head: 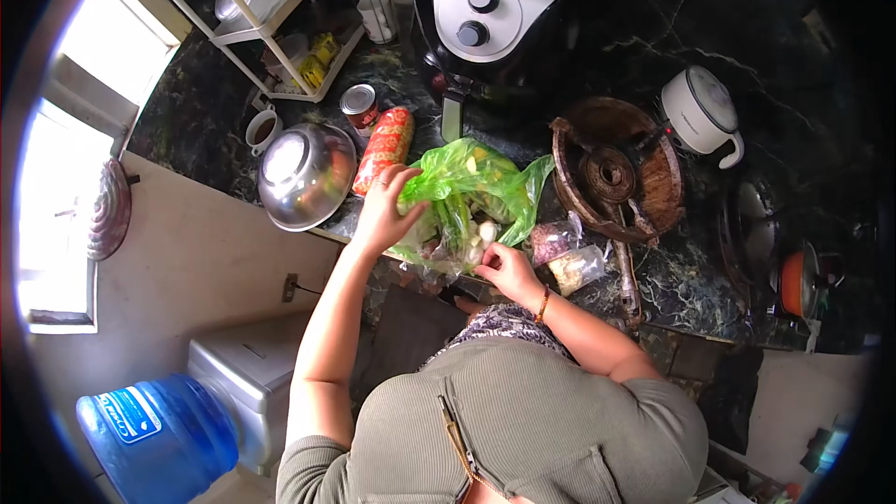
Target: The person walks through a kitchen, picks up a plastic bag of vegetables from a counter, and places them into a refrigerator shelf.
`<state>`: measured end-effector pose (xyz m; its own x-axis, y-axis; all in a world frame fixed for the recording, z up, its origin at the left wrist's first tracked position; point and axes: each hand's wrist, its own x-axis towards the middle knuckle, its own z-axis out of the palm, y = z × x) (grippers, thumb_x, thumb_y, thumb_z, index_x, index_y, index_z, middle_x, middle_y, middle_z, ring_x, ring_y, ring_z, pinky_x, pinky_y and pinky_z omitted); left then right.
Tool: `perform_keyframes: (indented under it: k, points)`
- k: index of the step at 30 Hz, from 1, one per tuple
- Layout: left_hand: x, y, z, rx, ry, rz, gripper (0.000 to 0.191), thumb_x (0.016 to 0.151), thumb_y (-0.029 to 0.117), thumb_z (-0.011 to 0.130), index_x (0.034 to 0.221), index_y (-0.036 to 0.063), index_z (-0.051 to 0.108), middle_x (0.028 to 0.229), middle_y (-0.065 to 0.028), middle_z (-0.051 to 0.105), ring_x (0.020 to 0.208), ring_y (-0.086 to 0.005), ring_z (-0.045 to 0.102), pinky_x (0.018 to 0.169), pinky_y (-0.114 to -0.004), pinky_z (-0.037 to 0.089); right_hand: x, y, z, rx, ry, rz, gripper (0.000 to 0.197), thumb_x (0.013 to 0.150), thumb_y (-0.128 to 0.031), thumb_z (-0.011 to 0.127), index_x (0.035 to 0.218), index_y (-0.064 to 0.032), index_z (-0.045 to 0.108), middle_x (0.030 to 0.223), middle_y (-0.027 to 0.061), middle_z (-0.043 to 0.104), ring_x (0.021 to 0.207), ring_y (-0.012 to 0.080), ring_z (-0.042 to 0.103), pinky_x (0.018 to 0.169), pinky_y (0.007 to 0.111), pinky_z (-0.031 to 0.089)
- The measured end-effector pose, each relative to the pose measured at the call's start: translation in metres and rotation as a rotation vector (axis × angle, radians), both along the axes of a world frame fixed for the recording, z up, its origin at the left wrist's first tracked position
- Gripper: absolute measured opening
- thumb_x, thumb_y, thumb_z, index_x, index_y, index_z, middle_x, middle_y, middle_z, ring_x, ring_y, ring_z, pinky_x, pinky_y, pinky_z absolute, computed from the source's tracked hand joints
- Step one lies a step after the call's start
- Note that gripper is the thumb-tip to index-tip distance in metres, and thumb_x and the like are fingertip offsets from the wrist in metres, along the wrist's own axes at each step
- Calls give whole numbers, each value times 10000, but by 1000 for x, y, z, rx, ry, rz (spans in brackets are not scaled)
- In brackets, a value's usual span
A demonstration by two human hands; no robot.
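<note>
A translucent green plastic bag point(465, 168) lies open on the counter before me, with green vegetables and pale bulbs that look like garlic point(486, 232) at its mouth. My left hand point(386, 208) reaches to the bag's left side, thumb and fingers apart against the plastic. At the near edge, beside the bulbs, my right hand point(509, 270) pinches a bit of the plastic between thumb and forefinger. Two small clear bags, one of reddish pieces point(553, 239) and one of pale pieces point(577, 267), rest right of that hand. A red-striped pack of dry pasta point(386, 147) lies behind my left hand.
An upturned steel bowl point(306, 178), a can point(360, 106) and a cup point(264, 129) stand to the left. An air fryer point(490, 7) is behind the bag. Rightward are a rusty burner point(609, 171) and a white electric pot point(700, 112). The counter's front edge point(329, 235) runs before me.
</note>
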<state>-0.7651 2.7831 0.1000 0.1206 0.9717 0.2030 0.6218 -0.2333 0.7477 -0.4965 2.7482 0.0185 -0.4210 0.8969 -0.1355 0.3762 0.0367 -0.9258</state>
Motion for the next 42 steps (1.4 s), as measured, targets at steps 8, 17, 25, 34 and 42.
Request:
perform_keyframes:
  k: [8,17,25,34,42]
  points:
    - [1,32,-20,116,125,292,197,897,159,573,1041,25,573,911,-220,624,856,-411,611,716,-470,485,3,11,28,-270,602,-181,186,810,39,661,754,-70,520,735,-12,591,628,39,531,577,195,454]
    - [7,16,22,159,-110,363,154,949,135,544,951,-19,543,747,-218,583,691,-378,596,628,-409,451,37,47,74,-233,998,-177,212,690,79,551,753,-93,445,743,38,505,613,90,422,550,199,339]
    - [34,-15,-10,102,-436,542,215,1010,158,471,1030,-36,561,826,-186,631,734,-263,619,669,-355,468,29,52,34,185,271,-288,224,838,60,583,1036,-24,519,776,-16,474,680,62,453,635,215,426]
    - [67,-30,-10,1,-739,571,228,1035,178,435,1037,-8,566,880,-40,600,833,-94,514,744,-262,440,22,56,23,446,-137,-269,496,857,53,453,1346,-21,413,1108,159,516,903,252,557,799,330,462]
    - [46,-45,-7,-80,-721,535,141,1005,98,491,1019,-15,573,848,-14,574,794,-73,481,715,-237,428,41,68,32,8,256,-261,128,891,-7,619,999,53,655,936,70,633,859,144,586,786,253,455]
